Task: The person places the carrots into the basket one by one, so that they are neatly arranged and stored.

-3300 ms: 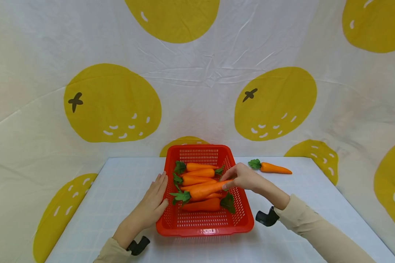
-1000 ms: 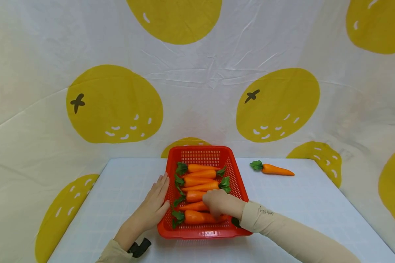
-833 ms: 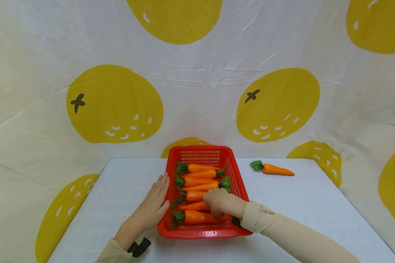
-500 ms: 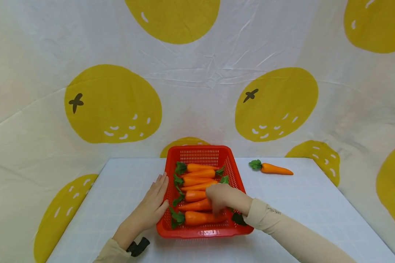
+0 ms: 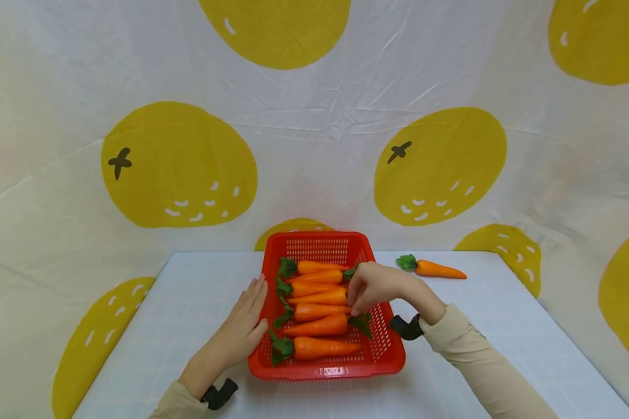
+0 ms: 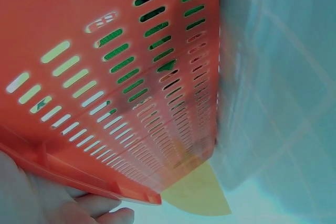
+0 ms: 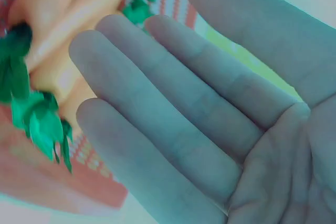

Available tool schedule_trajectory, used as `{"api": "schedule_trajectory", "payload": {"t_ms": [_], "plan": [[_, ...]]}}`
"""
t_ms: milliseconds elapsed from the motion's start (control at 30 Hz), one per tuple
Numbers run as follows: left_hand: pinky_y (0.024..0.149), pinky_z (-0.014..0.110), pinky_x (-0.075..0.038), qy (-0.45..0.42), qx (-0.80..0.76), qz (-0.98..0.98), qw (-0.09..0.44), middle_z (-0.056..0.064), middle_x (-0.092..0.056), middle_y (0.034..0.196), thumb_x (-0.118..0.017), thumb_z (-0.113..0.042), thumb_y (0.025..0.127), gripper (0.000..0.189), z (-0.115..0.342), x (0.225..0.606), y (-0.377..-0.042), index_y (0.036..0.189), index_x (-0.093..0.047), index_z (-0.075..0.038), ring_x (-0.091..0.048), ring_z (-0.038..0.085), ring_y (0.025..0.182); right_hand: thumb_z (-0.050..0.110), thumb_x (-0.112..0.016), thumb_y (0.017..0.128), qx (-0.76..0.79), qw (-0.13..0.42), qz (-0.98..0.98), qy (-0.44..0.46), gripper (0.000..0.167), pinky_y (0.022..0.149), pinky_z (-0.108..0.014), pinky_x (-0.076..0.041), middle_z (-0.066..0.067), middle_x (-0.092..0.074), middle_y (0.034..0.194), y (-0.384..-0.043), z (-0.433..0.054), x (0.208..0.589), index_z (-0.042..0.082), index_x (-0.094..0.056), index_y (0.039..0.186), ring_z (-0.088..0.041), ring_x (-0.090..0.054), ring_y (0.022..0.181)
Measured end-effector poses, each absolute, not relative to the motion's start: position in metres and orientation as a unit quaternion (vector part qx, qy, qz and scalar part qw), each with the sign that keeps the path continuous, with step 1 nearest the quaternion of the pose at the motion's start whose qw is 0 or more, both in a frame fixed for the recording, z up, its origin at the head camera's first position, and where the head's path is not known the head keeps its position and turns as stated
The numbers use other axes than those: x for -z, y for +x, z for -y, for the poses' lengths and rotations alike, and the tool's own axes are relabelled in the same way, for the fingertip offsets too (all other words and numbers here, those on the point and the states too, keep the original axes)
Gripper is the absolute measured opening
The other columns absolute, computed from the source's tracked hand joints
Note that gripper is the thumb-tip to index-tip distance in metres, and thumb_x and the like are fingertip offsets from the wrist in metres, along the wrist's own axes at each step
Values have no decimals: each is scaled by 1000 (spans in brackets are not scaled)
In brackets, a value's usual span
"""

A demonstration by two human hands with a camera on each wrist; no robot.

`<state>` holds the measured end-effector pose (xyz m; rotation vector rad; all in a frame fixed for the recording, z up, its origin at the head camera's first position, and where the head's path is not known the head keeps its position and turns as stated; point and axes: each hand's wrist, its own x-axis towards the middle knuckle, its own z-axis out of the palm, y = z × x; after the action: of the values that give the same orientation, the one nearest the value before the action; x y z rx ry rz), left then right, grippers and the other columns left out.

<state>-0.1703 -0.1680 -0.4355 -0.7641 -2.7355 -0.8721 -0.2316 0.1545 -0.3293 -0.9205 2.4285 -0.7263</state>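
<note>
A red plastic basket stands on the table with several orange carrots lying crosswise in a row. Their green tops point some left, some right. The front carrot has its leaves at the left. My left hand rests with straight fingers along the basket's left rim. In the left wrist view its fingertips show just under the rim of the slotted wall. Over the basket's right side hovers my right hand, near the carrots' ends. The right wrist view shows its palm bare, fingers loosely extended.
One more carrot lies on the table at the back right, outside the basket, leaves to the left. A white cloth with yellow fruit prints hangs behind the table.
The carrot gripped by my right hand 3.3 s ago is let go; the carrots now form a neat row. Since half a second ago the right hand has risen and moved back and right. Left hand unmoved.
</note>
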Motion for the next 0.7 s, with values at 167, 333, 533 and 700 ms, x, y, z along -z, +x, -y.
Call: {"api": "schedule_trajectory", "payload": {"t_ms": [167, 333, 533, 700], "plan": [[116, 62, -13, -257, 291, 917, 92, 22, -11, 163, -51, -6, 93, 71, 168, 437, -171, 154, -17, 9, -11, 41, 149, 14, -74, 88, 330, 196, -865, -323, 10, 66, -35, -58, -8, -72, 76, -242, -187, 321, 4, -74, 87, -22, -68, 69], [116, 60, -13, -257, 293, 916, 91, 20, -11, 164, -51, -7, 94, 72, 168, 440, -173, 155, -17, 8, -10, 38, 150, 20, -67, 95, 401, 139, -866, -265, 19, 68, -38, -58, -15, -71, 83, -253, -227, 313, 1, -71, 95, -30, -69, 73], [116, 60, -13, -253, 298, 916, 93, 20, -10, 164, -51, -7, 93, 72, 169, 442, -175, 155, -16, 7, -9, 38, 150, 19, -62, 99, 491, 44, -848, -195, 26, 71, -35, -59, -12, -69, 83, -273, -270, 321, -6, -67, 106, -25, -67, 71], [115, 63, -14, -256, 295, 915, 101, 21, -11, 163, -51, -6, 93, 72, 170, 442, -174, 155, -17, 8, -11, 40, 149, 22, -59, 100, 498, -26, -855, -144, 32, 70, -33, -59, -13, -69, 86, -290, -294, 345, -8, -66, 111, -24, -65, 73]]}}
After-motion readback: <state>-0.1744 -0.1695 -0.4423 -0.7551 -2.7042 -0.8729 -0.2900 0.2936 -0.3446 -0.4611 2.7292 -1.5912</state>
